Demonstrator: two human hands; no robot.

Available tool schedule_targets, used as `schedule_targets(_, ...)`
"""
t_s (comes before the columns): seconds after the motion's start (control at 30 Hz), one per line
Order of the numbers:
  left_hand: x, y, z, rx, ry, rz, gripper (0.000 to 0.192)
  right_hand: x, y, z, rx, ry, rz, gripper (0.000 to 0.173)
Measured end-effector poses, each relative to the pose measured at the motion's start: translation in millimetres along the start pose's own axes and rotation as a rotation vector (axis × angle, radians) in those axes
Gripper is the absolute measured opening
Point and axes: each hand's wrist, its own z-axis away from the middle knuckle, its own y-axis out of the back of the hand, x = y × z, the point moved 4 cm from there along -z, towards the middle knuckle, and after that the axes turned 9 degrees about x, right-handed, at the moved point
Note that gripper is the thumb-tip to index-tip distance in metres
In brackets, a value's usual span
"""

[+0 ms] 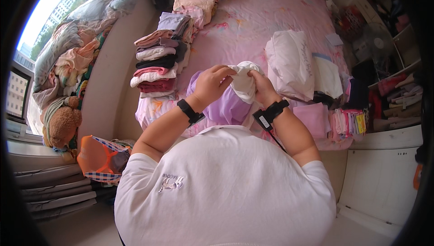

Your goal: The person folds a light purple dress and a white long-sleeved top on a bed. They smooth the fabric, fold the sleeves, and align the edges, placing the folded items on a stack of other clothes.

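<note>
A bunched white cloth garment (244, 82) is held up between my hands over the bed. My left hand (212, 85) pinches its upper left edge between thumb and fingers. On the other side, my right hand (263, 88) grips its right edge, thumb on top. Beneath and behind my hands lies a light purple cloth (225, 107), spread near the bed's front edge; the white cloth covers part of it. Each wrist wears a black strap with a small device. How far the white cloth hangs down is partly hidden.
Folded clothes stand in stacks (157, 63) along the bed's left side. To the right are a puffy pink-white folded item (290, 64), a folded pink cloth (312, 120) and a row of small folded garments (349, 122). An orange mesh bag (96, 154) stands at lower left.
</note>
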Motion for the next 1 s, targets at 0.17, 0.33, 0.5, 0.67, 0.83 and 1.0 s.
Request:
schedule_targets(0.17,6.6,-11.4,13.5,-0.109,-0.083,0.129,0.019,-3.3,-12.6,9.4,-0.28,-0.017,-0.085,0.025)
schedule_targets(0.33,-33.2,-11.6,16.3,-0.069,0.514,0.162,0.027,3.3,-15.5,8.9,-0.286,0.186,0.081,0.027)
schedule_targets(0.5,-45.7,-21.1,27.4,-0.359,0.528,0.082,0.032,9.4,-4.5,-5.9,-0.112,0.293,0.105,0.025)
schedule_targets(0.67,-60.5,-16.4,25.1,0.038,0.776,0.481,0.016,9.1,-0.3,-9.0,-0.049,0.264,0.147,0.023)
schedule_targets(0.83,-56.1,-20.2,18.1,0.053,0.786,0.901,0.019,5.4,-9.0,-0.4,-0.105,0.193,0.299,0.029)
schedule_targets(1.0,-61.6,-11.5,18.3,0.075,0.811,0.775,0.021,3.6,-0.1,4.9,-0.087,0.155,0.534,0.05)
